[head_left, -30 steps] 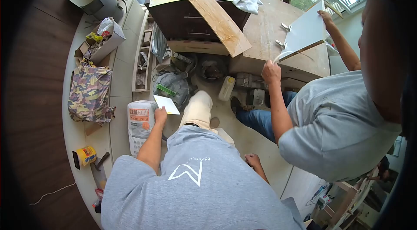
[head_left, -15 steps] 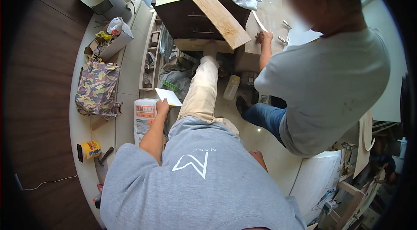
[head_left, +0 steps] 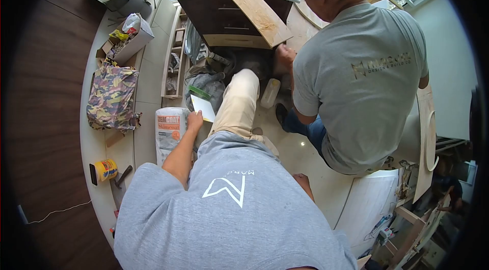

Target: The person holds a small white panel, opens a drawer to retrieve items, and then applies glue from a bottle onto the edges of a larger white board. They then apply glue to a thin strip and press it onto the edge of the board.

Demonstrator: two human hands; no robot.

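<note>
My left hand (head_left: 194, 120) is closed on the edge of a small flat white panel (head_left: 205, 109), held out beside my left thigh. A printed white Skimcoat bag (head_left: 170, 126) stands just left of that hand. Down at my right side, my right hand (head_left: 301, 180) shows only in part past my shirt. Its fingers cannot be made out. Near my knee, a dark drawer cabinet (head_left: 224, 20) carries a long wooden board (head_left: 249, 6) lying slantwise on top.
A co-worker (head_left: 361, 81) crouches close on my right, one hand near the board's end. A white plastic jug (head_left: 270, 93) stands on the floor. Along the left ledge are a camouflage bag (head_left: 113, 95), a yellow tub (head_left: 106, 169), a hammer (head_left: 123, 176) and a filled box (head_left: 133, 41).
The white panel in my left hand has swung to a steeper angle. The co-worker has turned and leaned left, with a hand shifting from the worktop to near the board's end.
</note>
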